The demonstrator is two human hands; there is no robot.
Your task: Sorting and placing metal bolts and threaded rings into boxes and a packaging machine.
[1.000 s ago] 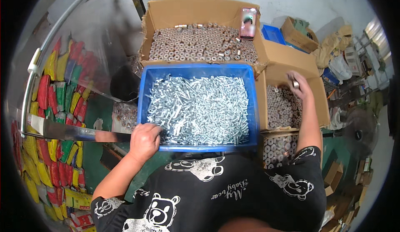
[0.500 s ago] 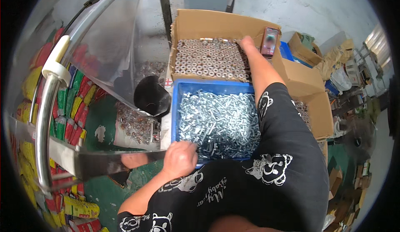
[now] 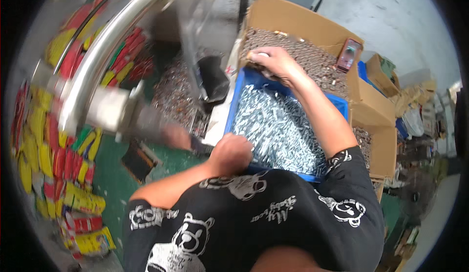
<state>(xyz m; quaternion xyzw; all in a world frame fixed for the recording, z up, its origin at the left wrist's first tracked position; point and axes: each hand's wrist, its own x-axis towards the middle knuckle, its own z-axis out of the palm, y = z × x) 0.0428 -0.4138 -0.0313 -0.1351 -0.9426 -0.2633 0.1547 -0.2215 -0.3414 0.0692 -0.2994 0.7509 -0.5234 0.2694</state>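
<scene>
My right hand is over the far left part of the blue bin, beside the cardboard box. Its fingers are curled round a small round metal piece with a pale end; whether it holds more is hidden by the palm. Rows of similar small round pieces fill the box. Inside the bin lies a heap of loose silvery metal pins. My left hand is closed at the bin's near left corner, next to the end of a dark bar; what it grips, if anything, is hidden.
A curved metal pipe and a clear sheet stand at the left, near a black scoop-like chute. Colourful sacks are piled beyond. A phone leans in the box's corner; another open carton stands at the right.
My right hand has come from the box's far right side leftward and nearer, now with a small round metal piece in its fingers. The view has turned; my left hand stays at the bin's corner.
</scene>
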